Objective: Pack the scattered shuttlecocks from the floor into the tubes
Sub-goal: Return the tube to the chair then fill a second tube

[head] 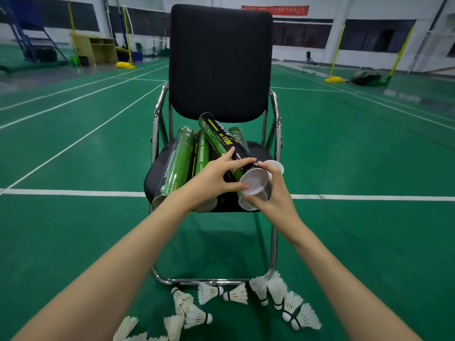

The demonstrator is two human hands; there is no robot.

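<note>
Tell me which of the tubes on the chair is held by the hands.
The black tube, tilted above the green tubes. The left hand grips its body; the right hand is at its white cap.

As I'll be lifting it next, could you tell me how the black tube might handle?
The black tube is a smooth cylinder, so it could roll or slip. It looks like light, stiff cardboard. The left hand grips it; the right hand is at its white cap.

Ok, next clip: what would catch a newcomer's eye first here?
Both hands meet at centre: the left hand grips a black cardboard shuttlecock tube while the right hand holds its white plastic cap. Behind stands a black padded chrome-framed chair; white feather shuttlecocks litter the green floor below.
</note>
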